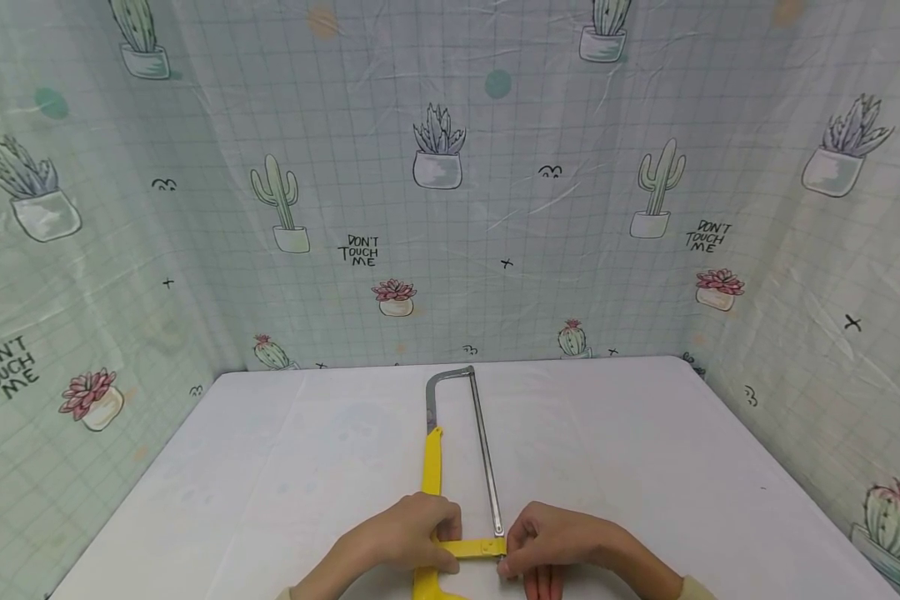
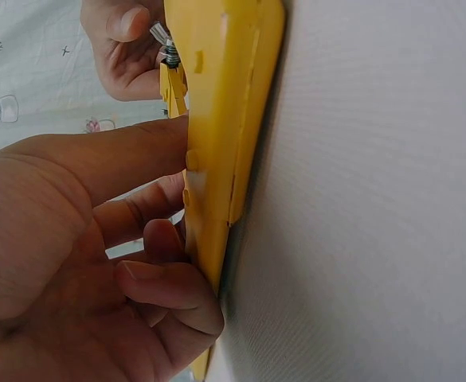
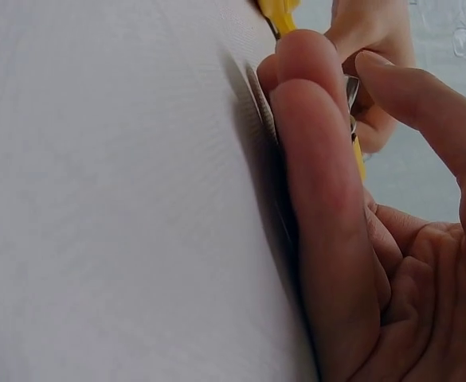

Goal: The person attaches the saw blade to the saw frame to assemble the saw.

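A hacksaw with a yellow frame (image 1: 432, 463) lies on the white table, its grey bow end pointing away from me. Its blade (image 1: 485, 446) runs along the right side, down to a yellow cross arm (image 1: 471, 548). My left hand (image 1: 420, 531) grips the frame where this arm joins it, thumb on the near side and fingers curled over the far side. At the arm's right end, my right hand (image 1: 551, 537) has thumb and forefinger at the metal wing nut (image 2: 161, 33) on the threaded tension screw. Its other fingers lie along the tabletop, as the right wrist view shows.
The white table (image 1: 645, 450) extends to both sides and beyond the saw. A pale curtain (image 1: 510, 217) printed with potted cacti surrounds its back and sides. The saw's yellow handle (image 1: 429, 585) reaches the bottom edge of the head view.
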Tool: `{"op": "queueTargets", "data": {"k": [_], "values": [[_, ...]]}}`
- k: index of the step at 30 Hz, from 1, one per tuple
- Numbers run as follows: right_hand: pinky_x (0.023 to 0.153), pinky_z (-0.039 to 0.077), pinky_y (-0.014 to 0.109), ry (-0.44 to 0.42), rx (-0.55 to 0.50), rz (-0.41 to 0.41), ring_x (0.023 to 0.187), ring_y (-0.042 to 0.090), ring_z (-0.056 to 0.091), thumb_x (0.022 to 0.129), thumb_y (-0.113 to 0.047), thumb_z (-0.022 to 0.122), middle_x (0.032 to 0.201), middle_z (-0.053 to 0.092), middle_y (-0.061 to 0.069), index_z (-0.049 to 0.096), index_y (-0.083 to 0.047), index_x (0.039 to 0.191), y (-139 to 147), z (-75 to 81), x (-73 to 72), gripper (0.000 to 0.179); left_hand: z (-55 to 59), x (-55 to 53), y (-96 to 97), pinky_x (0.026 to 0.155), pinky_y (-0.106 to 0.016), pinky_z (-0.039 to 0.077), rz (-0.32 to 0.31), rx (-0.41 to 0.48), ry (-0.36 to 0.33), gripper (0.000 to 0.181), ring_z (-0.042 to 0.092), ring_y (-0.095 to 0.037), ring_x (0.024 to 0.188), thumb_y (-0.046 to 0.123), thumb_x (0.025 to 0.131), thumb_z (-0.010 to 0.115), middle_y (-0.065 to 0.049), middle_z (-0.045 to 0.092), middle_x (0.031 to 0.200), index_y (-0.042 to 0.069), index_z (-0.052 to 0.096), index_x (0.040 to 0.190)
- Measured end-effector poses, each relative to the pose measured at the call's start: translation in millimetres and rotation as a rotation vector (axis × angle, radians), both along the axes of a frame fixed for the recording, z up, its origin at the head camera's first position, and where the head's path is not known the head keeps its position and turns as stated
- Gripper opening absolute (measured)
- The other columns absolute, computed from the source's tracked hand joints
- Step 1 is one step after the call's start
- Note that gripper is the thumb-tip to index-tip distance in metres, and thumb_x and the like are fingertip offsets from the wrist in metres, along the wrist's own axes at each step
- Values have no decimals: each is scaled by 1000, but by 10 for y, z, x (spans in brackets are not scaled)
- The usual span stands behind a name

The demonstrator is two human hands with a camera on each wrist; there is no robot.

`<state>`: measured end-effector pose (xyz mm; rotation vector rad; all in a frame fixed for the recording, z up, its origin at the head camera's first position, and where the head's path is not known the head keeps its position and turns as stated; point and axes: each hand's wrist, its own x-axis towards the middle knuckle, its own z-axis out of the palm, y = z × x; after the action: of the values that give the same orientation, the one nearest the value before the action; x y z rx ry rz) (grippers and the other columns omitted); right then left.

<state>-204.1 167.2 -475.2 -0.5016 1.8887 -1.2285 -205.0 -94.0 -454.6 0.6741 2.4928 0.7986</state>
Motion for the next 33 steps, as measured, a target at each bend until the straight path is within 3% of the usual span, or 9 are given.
{"op": "queueTargets", "data": {"k": [6, 33], "values": [[46, 47, 15, 15, 14, -25, 46, 3, 59, 91, -32, 77, 59, 67, -5, 71, -12, 81, -16, 8, 22, 23, -4, 3, -3, 61, -20, 46, -4, 2, 4, 22, 51, -4, 65, 21, 81, 87, 11, 61, 76, 22, 66, 84], [49, 48, 15, -15, -25, 59, 48, 1, 59, 95, -26, 70, 63, 68, -5, 75, -10, 89, 33, -26, -41, 18, -43, -17, -14, 65, -21, 46, -20, -2, 29, 22, 51, -2, 68, 23, 80, 87, 13, 61, 77, 24, 66, 85]]}}
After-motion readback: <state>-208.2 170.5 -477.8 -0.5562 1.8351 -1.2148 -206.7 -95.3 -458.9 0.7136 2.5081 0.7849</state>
